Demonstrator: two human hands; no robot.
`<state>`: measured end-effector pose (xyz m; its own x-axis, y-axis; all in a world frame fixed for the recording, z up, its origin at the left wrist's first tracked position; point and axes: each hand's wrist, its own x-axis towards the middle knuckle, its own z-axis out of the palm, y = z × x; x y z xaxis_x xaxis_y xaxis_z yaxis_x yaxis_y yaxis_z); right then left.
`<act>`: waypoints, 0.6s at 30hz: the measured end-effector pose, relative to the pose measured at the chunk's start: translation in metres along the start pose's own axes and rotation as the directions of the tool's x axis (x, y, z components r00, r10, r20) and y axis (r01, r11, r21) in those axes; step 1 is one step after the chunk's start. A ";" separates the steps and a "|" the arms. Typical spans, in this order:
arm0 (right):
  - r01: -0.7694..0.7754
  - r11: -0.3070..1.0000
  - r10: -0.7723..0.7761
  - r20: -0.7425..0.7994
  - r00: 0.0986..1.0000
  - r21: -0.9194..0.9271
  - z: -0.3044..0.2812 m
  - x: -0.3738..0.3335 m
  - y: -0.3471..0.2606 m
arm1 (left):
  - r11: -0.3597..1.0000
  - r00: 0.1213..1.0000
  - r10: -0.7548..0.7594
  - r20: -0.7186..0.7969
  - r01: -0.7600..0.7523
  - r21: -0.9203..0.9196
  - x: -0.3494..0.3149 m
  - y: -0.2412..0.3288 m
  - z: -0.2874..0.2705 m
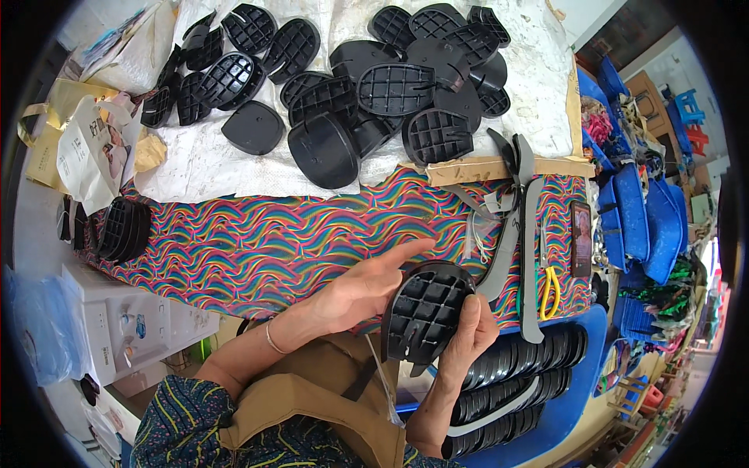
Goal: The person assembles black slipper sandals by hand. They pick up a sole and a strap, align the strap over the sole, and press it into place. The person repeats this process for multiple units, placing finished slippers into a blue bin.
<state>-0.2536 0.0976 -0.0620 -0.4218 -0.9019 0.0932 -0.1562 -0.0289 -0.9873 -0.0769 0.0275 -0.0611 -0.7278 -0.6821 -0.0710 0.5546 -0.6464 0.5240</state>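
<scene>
Above my lap I hold a black moulded piece (pixel 427 312), shaped like a shoe heel, its gridded hollow side facing up. My right hand (pixel 473 331) grips its right edge, the thumb on the rim. At its upper left edge is my left hand (pixel 363 290), index finger stretched out past it and the other fingers partly hidden by it. On the white sheet (pixel 187 168) across the table lies a loose heap of similar black pieces (pixel 396 90), some grid side up, others smooth side up.
A blue tub (pixel 585 351) at the lower right holds rows of black pieces. Long grey strips (pixel 532 257), yellow-handled scissors (pixel 551 292) and a phone (pixel 580 238) lie on the patterned cloth (pixel 312 234). A black stack (pixel 125 228) and paper bags (pixel 94 152) stand left.
</scene>
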 end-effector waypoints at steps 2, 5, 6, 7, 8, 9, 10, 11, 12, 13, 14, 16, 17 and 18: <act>0.033 0.996 -0.036 -0.044 0.998 -0.079 -0.002 0.000 0.002 | 0.992 1.000 0.011 -0.017 -0.013 -0.124 -0.001 -0.004 0.003; 0.015 1.000 -0.014 -0.147 0.989 0.002 -0.010 0.002 -0.009 | 0.960 0.987 -0.153 -0.047 0.137 -0.243 -0.005 -0.002 -0.011; 0.028 1.000 -0.027 -0.190 0.981 0.003 -0.011 0.003 -0.018 | 0.968 0.994 -0.106 -0.037 0.095 -0.233 -0.006 -0.003 -0.009; 0.051 0.999 -0.053 -0.193 0.980 -0.015 -0.012 0.004 -0.018 | 0.973 0.998 -0.059 -0.026 0.052 -0.223 -0.008 -0.006 -0.005; 0.074 0.997 -0.079 -0.195 0.978 -0.034 -0.012 0.005 -0.017 | 0.977 1.000 -0.011 -0.014 0.008 -0.214 -0.010 -0.008 -0.001; 0.080 0.995 -0.093 -0.241 0.966 -0.060 -0.009 0.004 -0.013 | 0.992 0.996 -0.052 -0.077 0.043 -0.115 -0.009 -0.013 0.006; 0.091 0.992 -0.111 -0.280 0.954 -0.084 -0.004 0.006 -0.006 | 0.997 0.990 -0.064 -0.127 0.068 0.028 -0.013 -0.021 0.007; 0.141 0.984 -0.163 -0.239 0.957 -0.108 -0.008 0.004 0.004 | 0.981 0.982 -0.068 -0.178 0.098 0.169 -0.019 -0.032 0.007; 0.151 0.986 -0.165 -0.261 0.951 -0.074 -0.003 0.005 0.004 | 0.942 0.971 -0.061 -0.233 0.133 0.308 -0.022 -0.037 0.006; 0.158 0.987 -0.163 -0.283 0.945 -0.039 0.003 0.006 0.003 | 0.855 0.968 0.010 -0.251 0.122 0.505 -0.026 -0.025 0.023; 0.166 0.986 -0.160 -0.306 0.939 -0.005 0.008 0.007 0.003 | 0.866 0.971 0.023 -0.238 0.100 0.491 -0.027 -0.021 0.030; 0.166 0.986 -0.166 -0.295 0.941 -0.027 0.012 0.008 0.002 | 0.887 0.975 0.054 -0.213 0.051 0.459 -0.028 -0.018 0.037; 0.165 0.985 -0.169 -0.290 0.942 -0.039 0.013 0.008 0.002 | 0.859 0.967 0.089 -0.238 0.046 0.509 -0.028 -0.018 0.037; 0.162 0.985 -0.170 -0.286 0.943 -0.053 0.014 0.008 0.002 | 0.838 0.962 0.103 -0.252 0.052 0.544 -0.027 -0.018 0.036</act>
<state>-0.2450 0.0848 -0.0654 -0.6269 -0.7219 0.2930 -0.2699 -0.1516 -0.9509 -0.0817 0.0698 -0.0381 -0.5412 -0.8093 -0.2282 0.2071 -0.3913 0.8966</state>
